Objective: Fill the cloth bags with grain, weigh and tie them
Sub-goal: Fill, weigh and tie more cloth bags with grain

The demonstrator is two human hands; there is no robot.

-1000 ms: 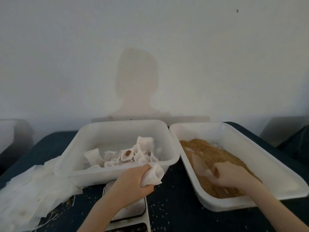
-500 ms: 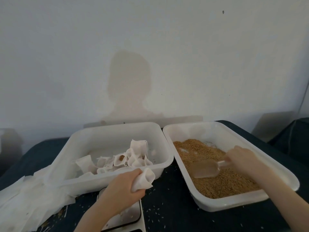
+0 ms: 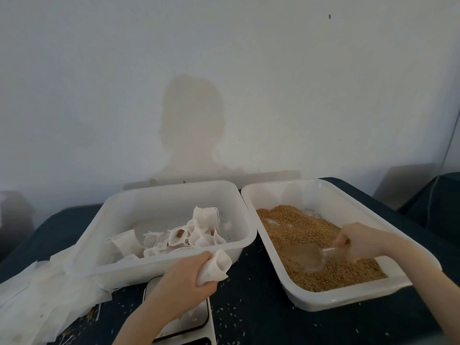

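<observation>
My left hand [image 3: 183,282] grips a small white cloth bag [image 3: 216,266] with its mouth held open, just above the scale [image 3: 196,317] at the bottom centre. My right hand [image 3: 361,241] holds the handle of a clear plastic scoop [image 3: 307,256], whose bowl lies in the brown grain [image 3: 301,232] inside the right white tray [image 3: 348,195]. The left white tray [image 3: 119,212] contains several filled cloth bags [image 3: 196,232].
A heap of empty white cloth bags [image 3: 32,302] lies on the dark table [image 3: 261,317] at the left. Loose grains are scattered over the cloth around the scale. A white wall stands right behind both trays. A dark object sits at the far right.
My right hand has taken up the scoop, drawn back to the tray's right side and pushed the scoop's bowl into the grain. My left hand has kept its hold on the bag.
</observation>
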